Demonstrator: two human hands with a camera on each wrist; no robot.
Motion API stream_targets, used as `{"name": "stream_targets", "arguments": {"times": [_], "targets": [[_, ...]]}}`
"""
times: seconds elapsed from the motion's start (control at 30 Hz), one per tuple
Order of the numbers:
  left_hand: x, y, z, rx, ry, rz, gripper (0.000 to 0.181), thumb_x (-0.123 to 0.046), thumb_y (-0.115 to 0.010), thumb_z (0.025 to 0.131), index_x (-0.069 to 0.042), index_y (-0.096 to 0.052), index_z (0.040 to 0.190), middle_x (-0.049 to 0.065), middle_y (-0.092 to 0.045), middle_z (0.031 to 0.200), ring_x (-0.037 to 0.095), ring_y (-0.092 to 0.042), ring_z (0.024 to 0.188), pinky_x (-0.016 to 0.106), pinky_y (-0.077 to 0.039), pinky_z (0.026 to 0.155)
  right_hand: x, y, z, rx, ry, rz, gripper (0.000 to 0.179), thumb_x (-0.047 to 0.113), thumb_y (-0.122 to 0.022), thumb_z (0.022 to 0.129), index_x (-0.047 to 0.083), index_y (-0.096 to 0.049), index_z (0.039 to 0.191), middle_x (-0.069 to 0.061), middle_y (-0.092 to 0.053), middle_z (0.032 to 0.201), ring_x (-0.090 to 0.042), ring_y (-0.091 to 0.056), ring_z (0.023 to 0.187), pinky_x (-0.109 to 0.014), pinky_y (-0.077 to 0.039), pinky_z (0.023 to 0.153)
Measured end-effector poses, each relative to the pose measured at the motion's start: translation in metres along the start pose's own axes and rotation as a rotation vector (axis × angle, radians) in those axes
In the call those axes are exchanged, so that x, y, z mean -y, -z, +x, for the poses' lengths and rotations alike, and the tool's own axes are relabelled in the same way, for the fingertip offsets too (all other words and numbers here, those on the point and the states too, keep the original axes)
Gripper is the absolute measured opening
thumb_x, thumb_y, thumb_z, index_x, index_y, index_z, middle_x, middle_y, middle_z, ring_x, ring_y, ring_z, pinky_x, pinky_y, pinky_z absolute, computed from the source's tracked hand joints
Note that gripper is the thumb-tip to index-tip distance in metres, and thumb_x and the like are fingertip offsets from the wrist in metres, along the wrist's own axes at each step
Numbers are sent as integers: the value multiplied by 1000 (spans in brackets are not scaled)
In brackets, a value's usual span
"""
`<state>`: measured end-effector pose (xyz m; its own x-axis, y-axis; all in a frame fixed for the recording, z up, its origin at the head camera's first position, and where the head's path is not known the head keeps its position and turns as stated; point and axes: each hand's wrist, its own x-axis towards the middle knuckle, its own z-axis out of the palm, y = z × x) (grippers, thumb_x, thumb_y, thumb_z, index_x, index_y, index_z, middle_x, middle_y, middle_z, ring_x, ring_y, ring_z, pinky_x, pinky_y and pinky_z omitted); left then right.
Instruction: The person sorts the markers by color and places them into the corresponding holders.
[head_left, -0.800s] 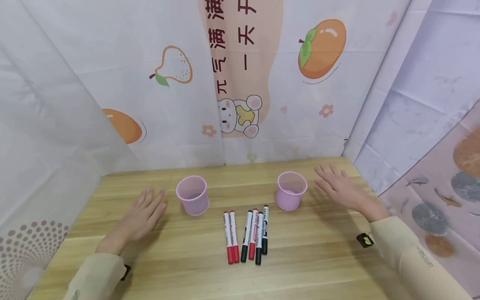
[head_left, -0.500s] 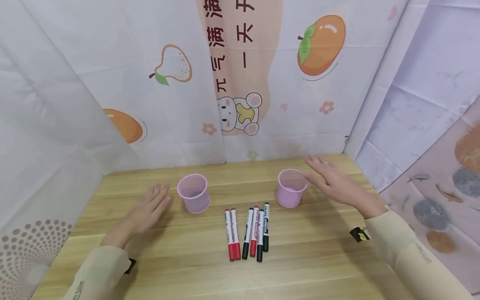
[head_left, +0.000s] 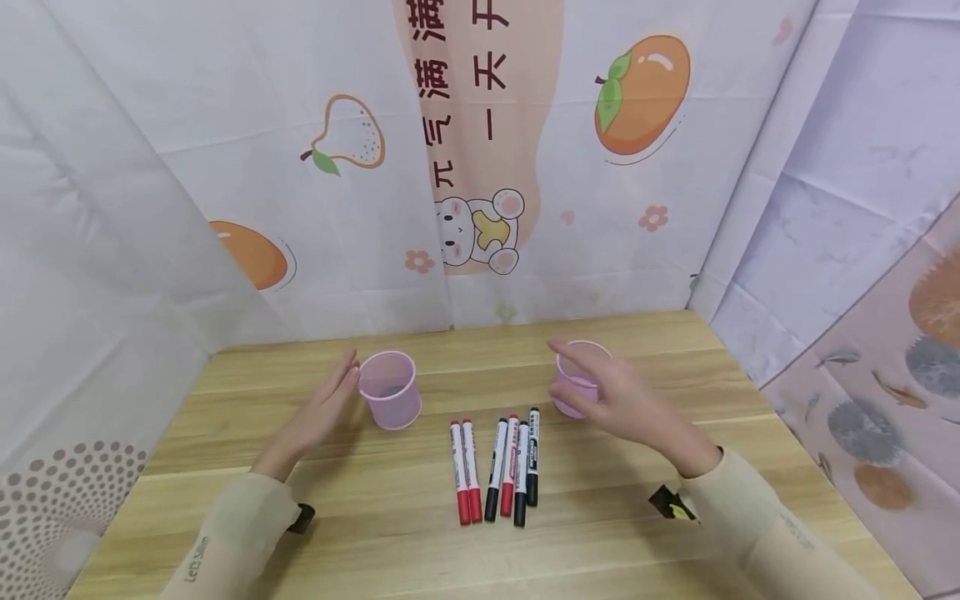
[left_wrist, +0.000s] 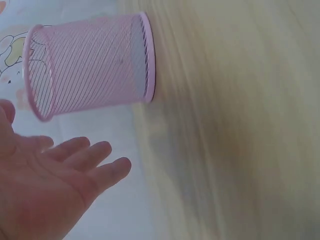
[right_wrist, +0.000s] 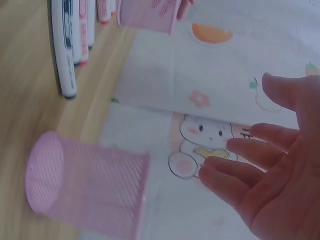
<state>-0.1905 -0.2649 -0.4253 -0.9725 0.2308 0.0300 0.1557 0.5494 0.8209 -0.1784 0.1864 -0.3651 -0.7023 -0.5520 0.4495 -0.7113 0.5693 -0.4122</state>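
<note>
Two pink mesh pen holders stand upright on the wooden table. The left pen holder (head_left: 395,407) has my left hand (head_left: 321,417) beside it, fingertips right at its rim in the head view. In the left wrist view the left palm shows, its fingers extended below the mesh wall. My right hand (head_left: 622,400) overlaps the right pen holder (head_left: 577,403) in the head view and hides part of it. From the right wrist, the fingers (right_wrist: 260,150) look spread and hold nothing. Between the holders lie several whiteboard markers: a red-capped pair (head_left: 466,471) and a mixed black and red group (head_left: 510,471).
The wooden table (head_left: 420,558) ends at the back against a white printed curtain (head_left: 300,250). Another curtain (head_left: 847,250) hangs along the right side. Black wrist straps show under both sleeves.
My left hand has moved right, up to the left pen holder. The right hand has swung left from beside the right pen holder to over it. The markers have stayed put.
</note>
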Motion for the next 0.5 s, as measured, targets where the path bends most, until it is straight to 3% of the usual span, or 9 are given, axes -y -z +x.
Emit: {"name": "stream_targets", "arguments": {"times": [0.03,0.13,0.23,0.3,0.37,0.5], "targets": [[0,-2,2,-11,18,-9,67,-45,-26,112,-8,-5,163,24,-13,166,46,-16,150,66,-13,120,2,-5,0,11,0,7,58,23,-74,95,3,-53,145,-12,-68,126,-24,-65,108,-46,-57,93],[4,-9,8,-48,68,-61,68,-48,-22,111,-7,-8,163,25,-15,165,49,-22,147,67,-18,118,4,-21,1,64,-14,33,58,25,-74,95,1,-55,143,-2,-68,92,-12,-59,75,-32,-55,67],[9,-15,14,-85,107,-157,69,-49,-20,111,-3,-12,162,27,-20,163,48,-28,145,63,-25,118,3,-37,-2,125,-63,79,56,26,-72,97,-1,-54,143,-6,-70,94,-15,-65,72,-32,-59,67],[9,-18,16,-108,109,-224,68,-48,-22,111,-1,-18,160,29,-27,160,46,-30,145,59,-25,120,1,-47,-5,147,-92,113,55,24,-71,97,-3,-54,141,-16,-71,115,-28,-73,88,-39,-62,80],[9,-21,17,-129,110,-263,67,-47,-23,111,1,-23,158,29,-31,157,44,-30,146,57,-24,121,-1,-55,-7,160,-121,132,53,22,-71,97,-4,-54,141,-23,-62,133,-40,-71,101,-47,-61,87],[7,-26,19,-165,122,-238,65,-48,-24,111,0,-33,153,26,-41,152,39,-30,147,54,-16,124,-3,-68,-11,178,-162,110,53,16,-73,95,-8,-54,138,-26,-66,122,-30,-74,87,-41,-63,80]]}}
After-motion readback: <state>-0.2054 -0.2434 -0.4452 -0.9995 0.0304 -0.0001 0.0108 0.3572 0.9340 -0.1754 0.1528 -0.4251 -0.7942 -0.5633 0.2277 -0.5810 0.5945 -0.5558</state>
